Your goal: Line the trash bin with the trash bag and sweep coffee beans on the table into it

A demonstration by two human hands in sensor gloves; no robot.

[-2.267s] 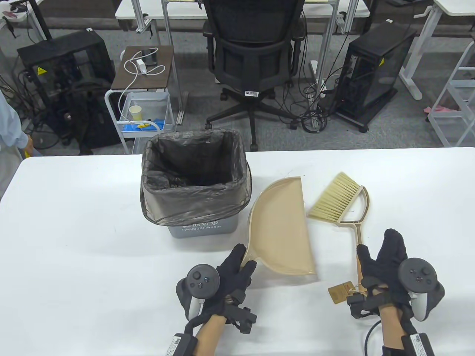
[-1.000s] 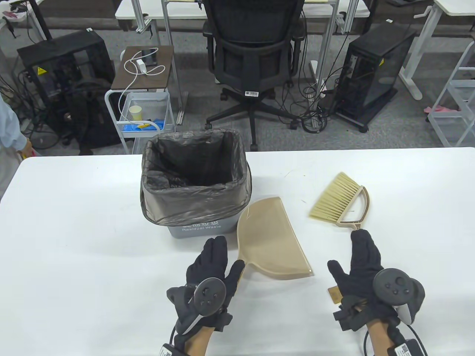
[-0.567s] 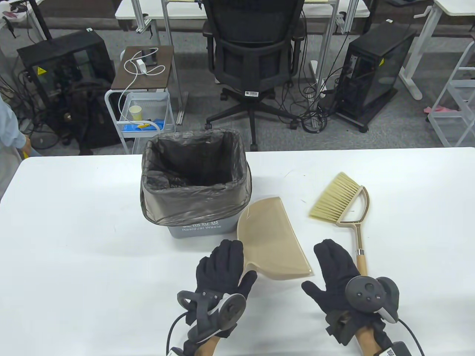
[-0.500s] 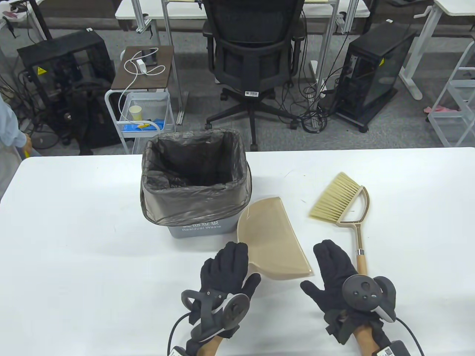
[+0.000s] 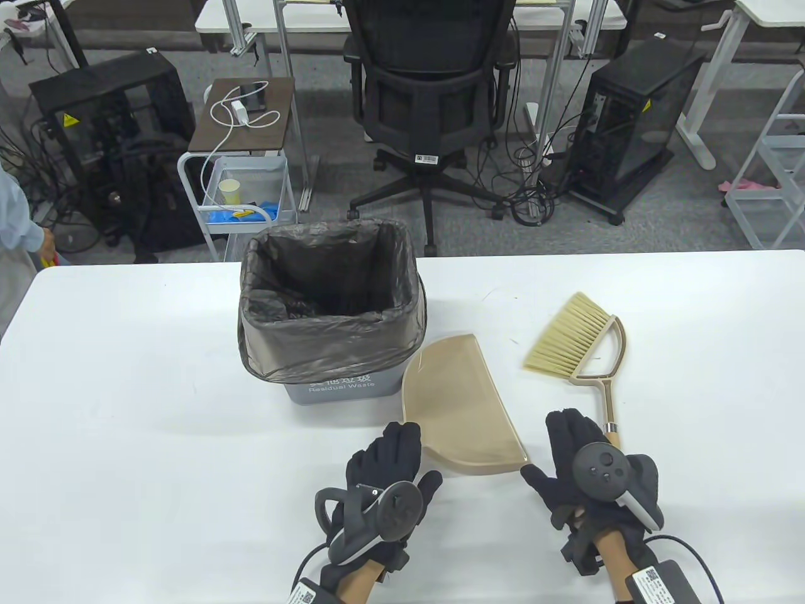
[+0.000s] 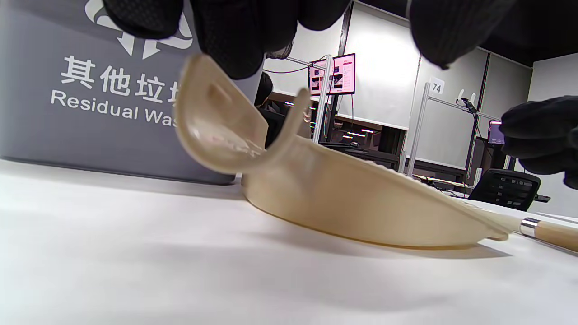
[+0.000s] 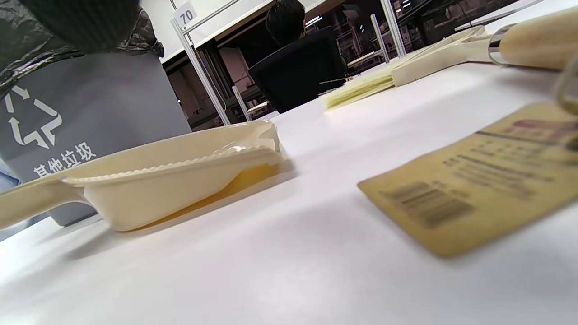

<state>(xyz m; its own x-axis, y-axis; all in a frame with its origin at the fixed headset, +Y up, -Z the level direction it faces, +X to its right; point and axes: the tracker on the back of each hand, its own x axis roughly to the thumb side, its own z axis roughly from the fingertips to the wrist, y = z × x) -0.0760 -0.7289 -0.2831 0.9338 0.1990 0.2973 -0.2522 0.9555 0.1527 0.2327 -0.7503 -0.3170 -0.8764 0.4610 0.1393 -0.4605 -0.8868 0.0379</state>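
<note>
The grey trash bin [image 5: 339, 385] stands lined with a dark trash bag [image 5: 327, 296]. A beige dustpan [image 5: 459, 402] lies flat on the table just right of the bin. My left hand [image 5: 402, 459] hovers over the dustpan's handle [image 6: 216, 122], its fingers [image 6: 235, 45] straight and barely touching the tip. The hand brush [image 5: 578, 343] lies further right, its wooden handle [image 5: 613, 434] pointing toward me. Open and flat, my right hand [image 5: 553, 450] rests between the dustpan and that handle. I see no coffee beans on the table top.
A paper tag [image 7: 474, 180] tied to the brush lies on the table under my right wrist. The white table [image 5: 126, 409] stretches wide on both sides. An office chair [image 5: 434, 94] and a cart [image 5: 242, 189] stand beyond the far edge.
The dustpan went from tilted in my left hand to lying flat beside the bin. My right hand left the brush handle, swung left, then drifted back right toward it.
</note>
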